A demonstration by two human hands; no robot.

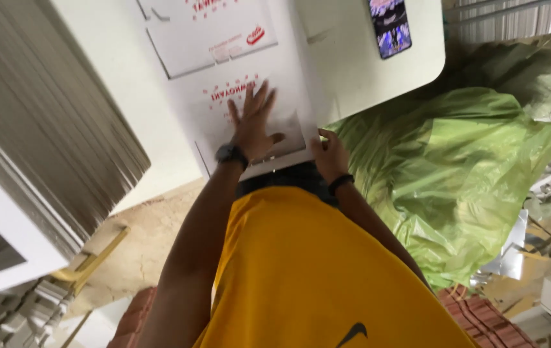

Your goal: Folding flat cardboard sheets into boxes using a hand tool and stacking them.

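A flat white die-cut cardboard sheet (pixel 224 71) with red print lies on a white table (pixel 352 71). My left hand (pixel 253 122) presses flat on its near part, fingers spread, with a dark watch on the wrist. At the sheet's near right corner, my right hand (pixel 330 154) pinches the edge of a flap; a dark band circles that wrist. My yellow shirt fills the lower middle of the view.
A phone (pixel 390 26) with a lit screen lies on the table's far right. A tall stack of flat white cardboard (pixel 50 129) stands at left. A large green plastic bag (pixel 456 174) sits at right, with scraps beyond it and red bricks (pixel 488 319) below.
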